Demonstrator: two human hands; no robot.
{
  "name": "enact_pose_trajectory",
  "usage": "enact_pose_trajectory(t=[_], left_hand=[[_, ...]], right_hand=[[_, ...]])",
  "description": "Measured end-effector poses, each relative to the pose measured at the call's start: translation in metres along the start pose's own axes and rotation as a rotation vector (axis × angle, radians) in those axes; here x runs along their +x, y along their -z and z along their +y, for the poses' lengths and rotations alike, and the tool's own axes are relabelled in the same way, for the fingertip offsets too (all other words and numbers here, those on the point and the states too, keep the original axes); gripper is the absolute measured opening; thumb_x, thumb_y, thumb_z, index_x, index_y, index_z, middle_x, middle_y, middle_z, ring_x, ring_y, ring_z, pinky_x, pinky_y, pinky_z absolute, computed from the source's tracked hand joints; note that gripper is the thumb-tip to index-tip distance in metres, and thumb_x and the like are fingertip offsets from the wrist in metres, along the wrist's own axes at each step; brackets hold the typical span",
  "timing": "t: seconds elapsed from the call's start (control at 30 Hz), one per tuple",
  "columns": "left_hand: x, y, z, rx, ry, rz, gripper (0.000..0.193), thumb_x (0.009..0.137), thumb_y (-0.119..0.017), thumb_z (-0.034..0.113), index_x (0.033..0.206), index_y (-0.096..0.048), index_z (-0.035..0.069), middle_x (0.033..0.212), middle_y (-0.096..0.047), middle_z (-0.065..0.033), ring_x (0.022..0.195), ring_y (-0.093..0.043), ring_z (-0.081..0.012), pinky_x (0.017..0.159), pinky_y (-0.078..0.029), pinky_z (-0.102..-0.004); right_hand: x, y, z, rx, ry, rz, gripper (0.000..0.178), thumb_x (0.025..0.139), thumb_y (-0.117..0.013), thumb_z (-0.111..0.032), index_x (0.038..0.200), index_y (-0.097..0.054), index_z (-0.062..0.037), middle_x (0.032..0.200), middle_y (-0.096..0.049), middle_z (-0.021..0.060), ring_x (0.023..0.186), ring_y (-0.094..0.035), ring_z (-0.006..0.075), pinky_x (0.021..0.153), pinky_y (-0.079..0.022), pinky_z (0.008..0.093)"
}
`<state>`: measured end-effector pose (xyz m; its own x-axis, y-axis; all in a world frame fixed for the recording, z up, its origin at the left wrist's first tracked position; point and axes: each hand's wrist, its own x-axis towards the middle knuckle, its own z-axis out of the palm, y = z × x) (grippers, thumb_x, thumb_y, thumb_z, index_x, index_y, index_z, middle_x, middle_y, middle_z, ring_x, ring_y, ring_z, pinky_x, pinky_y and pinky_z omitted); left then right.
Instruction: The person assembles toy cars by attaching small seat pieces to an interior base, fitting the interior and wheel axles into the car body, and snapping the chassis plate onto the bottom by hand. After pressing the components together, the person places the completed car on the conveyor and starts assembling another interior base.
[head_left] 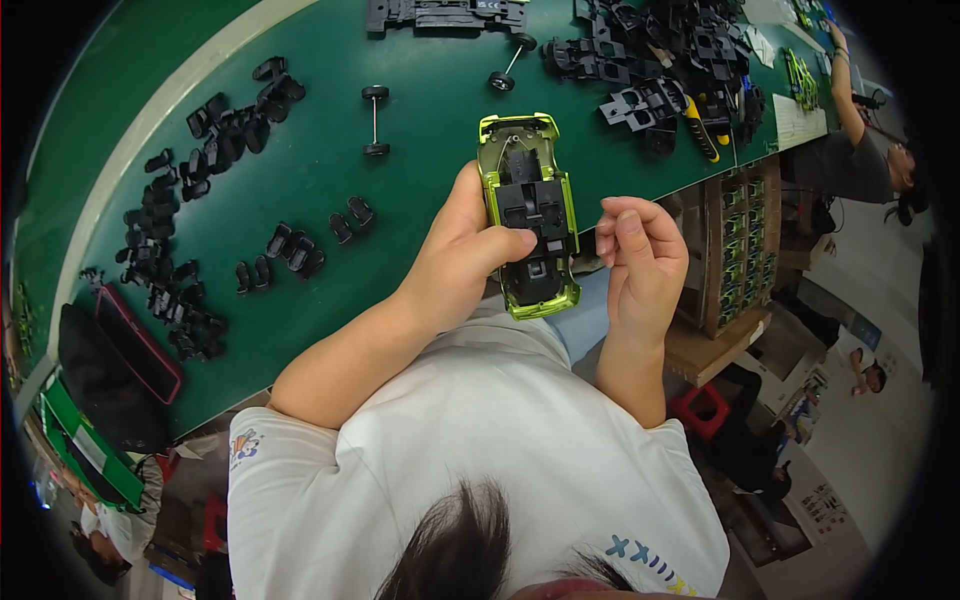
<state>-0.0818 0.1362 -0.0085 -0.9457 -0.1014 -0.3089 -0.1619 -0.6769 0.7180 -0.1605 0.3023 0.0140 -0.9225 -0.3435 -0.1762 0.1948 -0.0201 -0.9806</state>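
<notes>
My left hand [458,245] is closed round a toy car body [568,205], its thumb lying across the black interior. The shell is shiny yellow-green, turned with its hollow side up, and black seat and floor parts [535,203] sit inside it. Just right of the car, my right hand [645,262] is raised with the palm toward me. Its fingers are loosely curled, and nothing shows in them. Beyond the car, two wheel axles lie on the green table: one axle [375,122] farther left, another axle [511,64] near the chassis pieces.
Many small black seat parts [160,225] spread over the table's left side, with a few seat pairs [294,250] closer in. Black chassis parts [690,45] pile up at the far right beside a yellow-handled tool [700,130]. A rack of green pieces [745,250] stands right; another person [850,150] works beyond.
</notes>
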Motion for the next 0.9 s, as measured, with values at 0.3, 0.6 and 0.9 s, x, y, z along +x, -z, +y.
enact_pose_trajectory(t=[0.3, 0.6, 0.9], left_hand=[[0.002, -0.002, 0.006, -0.171, 0.055, -0.058, 0.057, 0.084, -0.045, 0.017, 0.137, -0.030, 0.001, 0.119, -0.056, -0.0282, 0.094, -0.066, -0.0424, 0.083, -0.055, -0.0508], [0.005, 0.002, 0.004, -0.278, 0.025, -0.135, 0.048, 0.101, -0.034, 0.038, 0.130, -0.042, 0.001, 0.114, -0.060, -0.0219, 0.095, -0.067, -0.0367, 0.083, -0.056, -0.0461], [0.004, 0.009, 0.002, -0.271, -0.026, -0.196, 0.065, 0.101, -0.021, 0.049, 0.133, -0.045, -0.003, 0.120, -0.059, -0.0241, 0.099, -0.065, -0.0382, 0.087, -0.054, -0.0455]], right_hand=[[-0.007, 0.013, 0.004, 0.062, -0.056, 0.021, 0.017, 0.091, -0.068, -0.015, 0.099, -0.069, 0.0001, 0.081, -0.065, 0.0032, 0.066, -0.054, 0.0063, 0.057, -0.039, 0.0182], [-0.018, 0.013, 0.002, 0.098, -0.023, -0.026, 0.015, 0.091, -0.067, -0.011, 0.101, -0.068, 0.0011, 0.084, -0.066, 0.0043, 0.069, -0.055, 0.0063, 0.063, -0.043, 0.0185], [-0.028, 0.009, 0.001, 0.089, -0.012, -0.089, 0.014, 0.091, -0.066, -0.007, 0.101, -0.067, 0.0026, 0.086, -0.067, 0.0042, 0.073, -0.056, 0.0062, 0.065, -0.045, 0.0194]])
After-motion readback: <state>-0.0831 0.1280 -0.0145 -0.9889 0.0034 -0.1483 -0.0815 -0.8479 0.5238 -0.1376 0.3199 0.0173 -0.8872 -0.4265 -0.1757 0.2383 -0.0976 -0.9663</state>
